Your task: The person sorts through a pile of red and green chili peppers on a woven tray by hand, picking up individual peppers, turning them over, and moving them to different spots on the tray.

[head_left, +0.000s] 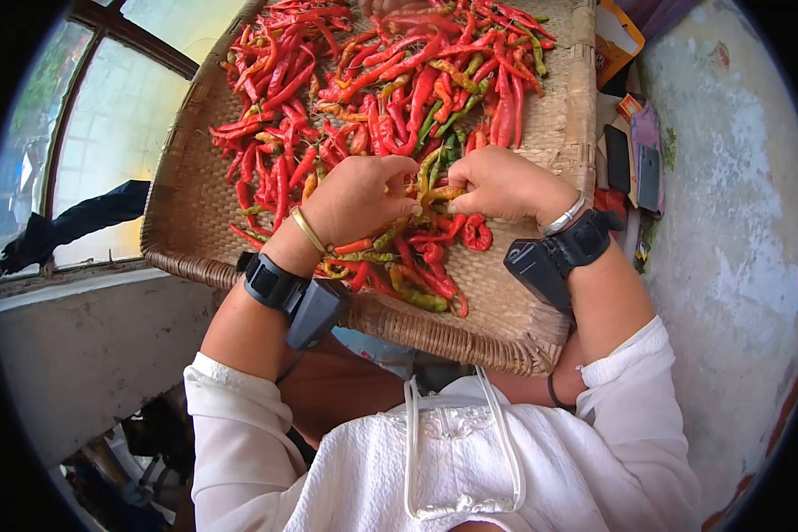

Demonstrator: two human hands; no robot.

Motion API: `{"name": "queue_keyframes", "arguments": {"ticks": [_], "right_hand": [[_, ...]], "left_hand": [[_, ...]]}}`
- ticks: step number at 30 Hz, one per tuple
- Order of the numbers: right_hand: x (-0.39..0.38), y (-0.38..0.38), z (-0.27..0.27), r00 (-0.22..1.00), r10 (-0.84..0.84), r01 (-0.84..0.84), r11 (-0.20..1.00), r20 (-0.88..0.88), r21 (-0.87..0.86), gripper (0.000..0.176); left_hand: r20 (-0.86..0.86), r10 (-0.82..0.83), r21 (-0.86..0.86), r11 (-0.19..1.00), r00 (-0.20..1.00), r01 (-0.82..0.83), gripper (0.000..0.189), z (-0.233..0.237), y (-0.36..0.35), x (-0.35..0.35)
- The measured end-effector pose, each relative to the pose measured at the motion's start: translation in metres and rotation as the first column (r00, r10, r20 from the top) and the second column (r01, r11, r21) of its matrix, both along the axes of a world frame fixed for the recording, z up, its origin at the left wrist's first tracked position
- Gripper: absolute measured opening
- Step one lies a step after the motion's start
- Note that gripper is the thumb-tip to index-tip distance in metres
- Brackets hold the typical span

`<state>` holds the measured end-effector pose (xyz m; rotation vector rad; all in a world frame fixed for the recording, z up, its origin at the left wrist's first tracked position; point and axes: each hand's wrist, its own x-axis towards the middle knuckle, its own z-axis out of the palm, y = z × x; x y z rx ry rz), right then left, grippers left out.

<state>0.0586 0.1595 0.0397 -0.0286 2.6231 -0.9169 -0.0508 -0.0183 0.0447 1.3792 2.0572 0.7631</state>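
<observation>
Red, orange and green chili peppers [390,71] lie spread over a large woven tray [541,266]. Over the pile's lower middle, my left hand [359,199] is closed, thumb and fingers pressed together at the peppers; what it grips is hidden. Just to its right, my right hand [505,186] pinches the end of a yellow-orange pepper [443,193]. A small gap with green and yellow peppers separates the two hands. Nearer me, more peppers [417,275] lie below my hands, some of them curled.
The tray's thick rim [434,332] runs close in front of my body. A window [115,97] and a dark cloth [80,226] are at the left. Phones [648,177] and packets stand beside the tray at the right, near a worn wall [727,222].
</observation>
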Motion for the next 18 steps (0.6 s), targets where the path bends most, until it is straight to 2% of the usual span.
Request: {"name": "queue_keyframes", "arguments": {"ticks": [2, 4, 6, 8, 9, 12, 14, 15, 16, 18], "right_hand": [[0.0, -0.008, 0.007, 0.999, 0.003, -0.002, 1.0, 0.041, -0.029, 0.022], [-0.001, -0.016, 0.015, 0.996, -0.025, 0.037, 0.988, 0.082, -0.151, 0.02], [0.001, -0.013, 0.018, 0.995, -0.066, 0.081, 0.977, 0.078, -0.2, 0.019], [-0.001, -0.006, 0.014, 0.987, -0.158, 0.157, 0.955, 0.016, -0.253, 0.02], [0.0, -0.008, 0.016, 0.988, -0.155, 0.154, 0.951, 0.016, -0.267, 0.02], [0.0, -0.007, 0.013, 0.97, -0.232, 0.2, 0.932, -0.074, -0.301, 0.021], [-0.001, -0.001, 0.011, 0.875, -0.437, 0.36, 0.875, -0.209, -0.324, 0.021], [-0.003, 0.004, 0.01, 0.83, -0.485, 0.396, 0.861, -0.277, -0.319, 0.022], [-0.003, 0.008, 0.012, 0.8, -0.554, 0.466, 0.816, -0.231, -0.341, 0.022], [-0.002, 0.009, 0.013, 0.781, -0.579, 0.505, 0.806, -0.236, -0.308, 0.021]], "left_hand": [[-0.024, -0.047, 0.053, 0.997, 0.999, 0.048, 0.019, -0.005, 0.002, 0.001], [0.2, -0.116, -0.057, 0.99, 0.973, 0.13, 0.022, -0.002, 0.002, 0.0], [0.273, -0.087, -0.126, 0.984, 0.958, 0.125, 0.019, 0.008, 0.001, -0.002], [0.532, -0.027, -0.152, 0.98, 0.847, 0.127, 0.016, 0.013, 0.001, -0.004], [0.533, -0.027, -0.152, 0.98, 0.846, 0.127, 0.016, 0.011, 0.002, -0.006], [0.296, -0.129, -0.176, 0.967, 0.946, 0.187, 0.022, 0.002, 0.005, -0.012], [0.353, 0.148, -0.216, 0.974, 0.924, -0.074, 0.021, 0.01, 0.006, -0.023], [0.469, 0.235, -0.031, 0.968, 0.851, -0.25, 0.022, 0.009, 0.008, -0.027], [0.592, 0.28, 0.13, 0.892, 0.755, -0.433, 0.024, 0.008, 0.009, -0.031], [0.592, 0.311, 0.118, 0.879, 0.744, -0.462, 0.026, 0.007, 0.009, -0.032]]}}
